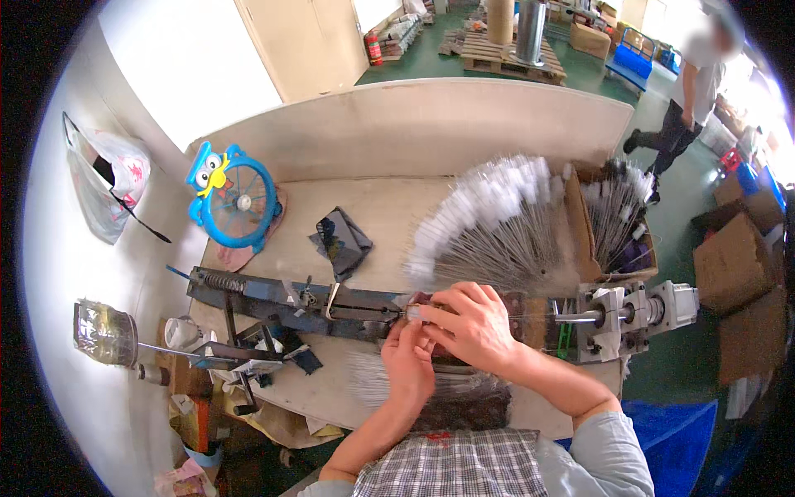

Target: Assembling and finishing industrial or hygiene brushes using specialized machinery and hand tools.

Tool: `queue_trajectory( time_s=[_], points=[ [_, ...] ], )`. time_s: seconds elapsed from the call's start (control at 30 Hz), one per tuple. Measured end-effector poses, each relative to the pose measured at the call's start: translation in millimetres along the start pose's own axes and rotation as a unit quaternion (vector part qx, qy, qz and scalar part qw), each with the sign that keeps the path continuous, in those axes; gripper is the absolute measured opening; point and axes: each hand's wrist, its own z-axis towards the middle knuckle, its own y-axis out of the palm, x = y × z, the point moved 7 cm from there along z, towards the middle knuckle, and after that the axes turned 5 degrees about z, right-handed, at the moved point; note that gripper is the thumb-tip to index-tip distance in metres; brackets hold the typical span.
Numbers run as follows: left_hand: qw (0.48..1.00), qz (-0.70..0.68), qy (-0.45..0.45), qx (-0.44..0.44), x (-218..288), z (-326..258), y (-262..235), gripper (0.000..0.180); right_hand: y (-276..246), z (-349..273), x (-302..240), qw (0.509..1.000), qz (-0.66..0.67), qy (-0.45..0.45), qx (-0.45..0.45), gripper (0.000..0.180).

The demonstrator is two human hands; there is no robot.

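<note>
My right hand [468, 323] reaches left across the middle of a long metal machine [290, 300], its fingers pinched on a small pale piece [412, 313] at the machine's clamp. My left hand [406, 358] sits just below it, fingers curled up to the same spot and touching the same piece. A fan of thin wire brushes with white bristle tips [489, 224] lies on the table [389, 207] just behind the hands. More loose wires [373, 383] lie in front of the left hand.
A motor unit [633, 313] ends the machine at the right. A cardboard box of more brushes [617, 219] stands at the back right. A blue fan [236, 199], a dark pouch [341, 240], a jar [103, 331] and a plastic bag [108, 182] are at the left. A person [687, 91] walks beyond.
</note>
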Motion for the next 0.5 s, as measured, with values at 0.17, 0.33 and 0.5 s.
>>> queue_trajectory(
  time_s=[0.17,0.33,0.5],
  points=[
    [1.000,0.017,0.018,-0.007,2.9,-1.4,0.6,0.012,-4.4,-0.5,-1.7,0.999,-0.027,-0.029,-0.016,0.025],
    [1.000,0.028,0.010,-0.001,1.7,-2.2,6.3,0.016,-9.1,0.0,-2.5,0.999,-0.019,-0.029,-0.020,0.025],
    [1.000,-0.013,-0.002,0.010,-2.9,-1.4,-2.0,0.017,5.4,3.4,-6.5,0.999,0.003,-0.026,-0.030,0.029]
  ],
)
